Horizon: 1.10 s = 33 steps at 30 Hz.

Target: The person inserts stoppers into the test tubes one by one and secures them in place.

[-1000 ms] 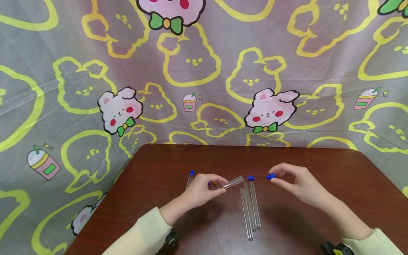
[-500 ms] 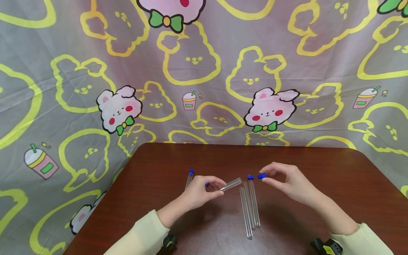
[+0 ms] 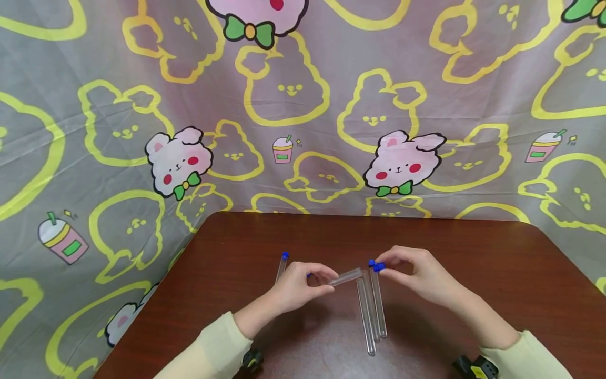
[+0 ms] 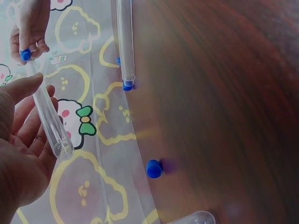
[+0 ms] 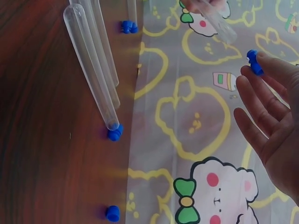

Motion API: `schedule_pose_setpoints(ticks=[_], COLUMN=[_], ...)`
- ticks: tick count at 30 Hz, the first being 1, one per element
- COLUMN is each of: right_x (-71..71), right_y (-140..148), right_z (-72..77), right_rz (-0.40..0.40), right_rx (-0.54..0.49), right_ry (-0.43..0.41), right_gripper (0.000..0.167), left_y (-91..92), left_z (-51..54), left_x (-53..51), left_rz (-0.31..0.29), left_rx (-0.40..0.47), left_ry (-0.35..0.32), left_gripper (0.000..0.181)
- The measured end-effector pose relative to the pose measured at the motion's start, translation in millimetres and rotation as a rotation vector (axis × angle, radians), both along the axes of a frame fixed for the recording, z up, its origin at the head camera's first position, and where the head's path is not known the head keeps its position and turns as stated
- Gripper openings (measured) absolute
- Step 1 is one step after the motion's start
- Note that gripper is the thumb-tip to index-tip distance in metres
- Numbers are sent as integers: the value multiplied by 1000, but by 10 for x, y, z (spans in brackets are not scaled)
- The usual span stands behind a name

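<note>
My left hand (image 3: 295,287) holds a clear test tube (image 3: 346,276) between thumb and fingers, tilted above the table. The tube's rounded end (image 4: 64,148) lies near the palm, and its other end points at my right hand (image 3: 421,276). That hand pinches a small blue cap (image 5: 254,63) between thumb and index finger, the other fingers spread. In the right wrist view a gap separates cap and tube. Below the hands, several clear test tubes (image 3: 365,316) lie side by side on the table. A loose blue cap (image 4: 154,169) sits on the tabletop in the left wrist view.
A tube with a blue cap (image 3: 285,255) lies at the left, partly hidden by my left hand. More blue caps (image 5: 115,132) sit along the tube ends. The brown table (image 3: 454,237) ends at a patterned cloth (image 3: 326,105) behind it.
My right hand has moved left with the blue cap, closing much of the distance to the tube. The left hand stays almost in place, its tube dipping slightly at the far end.
</note>
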State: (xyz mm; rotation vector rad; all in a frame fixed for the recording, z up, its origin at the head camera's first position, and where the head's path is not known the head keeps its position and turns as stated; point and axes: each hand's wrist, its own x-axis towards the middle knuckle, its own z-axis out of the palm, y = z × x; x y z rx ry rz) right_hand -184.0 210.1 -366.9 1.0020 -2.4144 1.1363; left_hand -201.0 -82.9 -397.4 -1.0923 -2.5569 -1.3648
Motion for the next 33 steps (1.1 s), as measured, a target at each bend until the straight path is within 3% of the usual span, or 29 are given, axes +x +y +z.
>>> schedule_pose_setpoints(ticks=[33], right_x=[-13], right_y=[-102], right_z=[-80], right_rz=[63], right_rx=[-15], right_ry=[-7], right_gripper=[24], left_y=[82], left_z=[-7], left_x=[13], left_rz=[-43], left_rx=[6], left_ry=[8], left_gripper=[21])
